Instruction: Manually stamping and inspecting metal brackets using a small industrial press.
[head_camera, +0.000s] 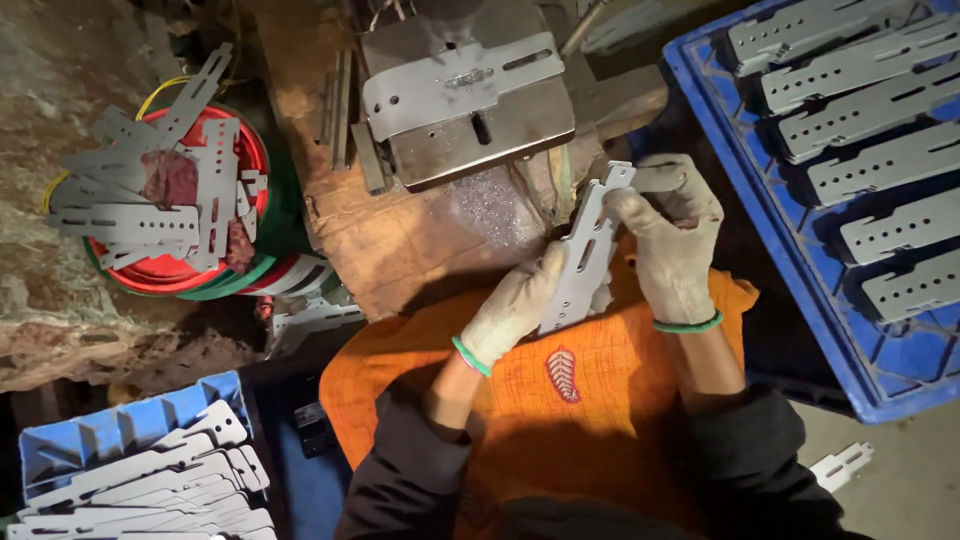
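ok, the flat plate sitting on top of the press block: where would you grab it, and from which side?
Probably by the near right corner of the flat plate, coming from the person's side. That end overhangs the press block, so fingers can get under the thin edge, and both hands, left hand and right hand, are on a slotted bracket just below it.

Worn wooden bench (400, 240), metal press block (470, 130), perhaps shavings (490, 205)

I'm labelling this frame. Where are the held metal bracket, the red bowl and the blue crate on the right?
metal bracket (583, 262): head view, mid strip.
red bowl (160, 273): head view, near rim.
blue crate (800, 285): head view, bare floor.
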